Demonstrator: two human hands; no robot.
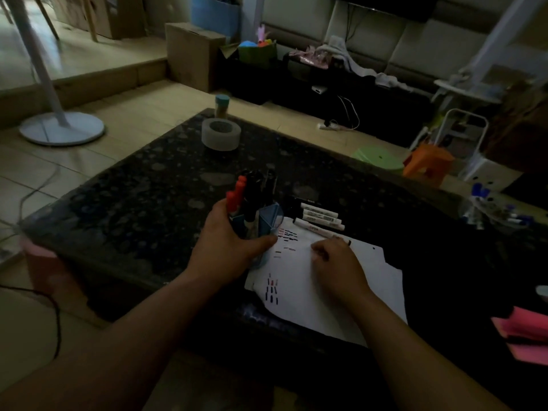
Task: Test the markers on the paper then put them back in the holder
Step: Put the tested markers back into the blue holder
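Observation:
A blue marker holder (268,216) stands on the dark table at the paper's top left corner, with red and black markers (247,191) sticking out of it. My left hand (228,247) is wrapped around the holder. The white paper (311,286) carries short red, black and blue test strokes. My right hand (338,264) rests on the paper, fingers curled over a white marker (314,228) that lies across the sheet's top edge. Three more white markers (321,213) lie side by side on the table just behind it.
A clear tape roll (221,134) and a small teal-lidded jar (222,105) sit at the table's (142,188) far side. Pink sticky notes (525,330) lie at the right edge, and more pens (489,209) are at the far right. Stools stand on the floor beyond.

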